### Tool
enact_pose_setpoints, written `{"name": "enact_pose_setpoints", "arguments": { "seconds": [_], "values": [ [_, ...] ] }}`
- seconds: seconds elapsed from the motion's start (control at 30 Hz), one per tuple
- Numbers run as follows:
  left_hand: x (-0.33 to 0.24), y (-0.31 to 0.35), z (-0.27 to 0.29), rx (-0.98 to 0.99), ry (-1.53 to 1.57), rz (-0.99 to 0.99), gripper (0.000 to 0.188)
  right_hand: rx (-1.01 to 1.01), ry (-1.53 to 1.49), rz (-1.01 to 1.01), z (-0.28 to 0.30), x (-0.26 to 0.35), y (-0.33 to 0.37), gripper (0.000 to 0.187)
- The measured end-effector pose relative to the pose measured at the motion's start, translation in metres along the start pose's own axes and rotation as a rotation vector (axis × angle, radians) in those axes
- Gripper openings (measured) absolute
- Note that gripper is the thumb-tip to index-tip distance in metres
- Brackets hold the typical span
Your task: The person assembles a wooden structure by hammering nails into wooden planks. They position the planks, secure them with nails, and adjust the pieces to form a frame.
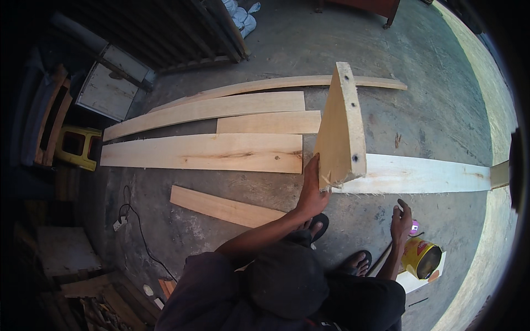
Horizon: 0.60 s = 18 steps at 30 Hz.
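Dark-dotted wooden board [334,132] is gripped at its near corner by left hand [313,199], long axis upright, well in from concrete floor's [452,129] right edge; right hand [401,222], farther off, is held apparently empty, fingers loosely parted.

An upright board [338,129] is partly hiding the rearmost plank [381,83]; red furniture [361,6] is running off the top edge; a yellow tin [414,255] is shadowing its contents.
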State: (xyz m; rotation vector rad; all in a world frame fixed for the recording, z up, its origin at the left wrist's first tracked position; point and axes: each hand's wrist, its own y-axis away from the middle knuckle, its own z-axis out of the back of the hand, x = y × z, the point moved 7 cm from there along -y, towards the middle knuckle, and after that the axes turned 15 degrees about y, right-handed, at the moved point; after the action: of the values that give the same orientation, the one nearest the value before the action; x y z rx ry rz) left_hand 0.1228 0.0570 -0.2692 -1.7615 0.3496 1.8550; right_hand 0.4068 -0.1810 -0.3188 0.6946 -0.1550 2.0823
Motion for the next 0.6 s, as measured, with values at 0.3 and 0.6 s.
{"name": "enact_pose_setpoints", "arguments": {
  "seconds": [0.3,0.6],
  "values": [
    [0.140,0.097,0.237,-0.982,0.444,0.676,0.080,0.190,-0.170,-0.087,-0.016,-0.018,0.031,0.038],
    [0.068,0.014,0.316,-1.147,0.805,0.460,0.064,0.295,-0.287,-0.013,-0.011,0.003,0.050,0.040]
  ]
}}
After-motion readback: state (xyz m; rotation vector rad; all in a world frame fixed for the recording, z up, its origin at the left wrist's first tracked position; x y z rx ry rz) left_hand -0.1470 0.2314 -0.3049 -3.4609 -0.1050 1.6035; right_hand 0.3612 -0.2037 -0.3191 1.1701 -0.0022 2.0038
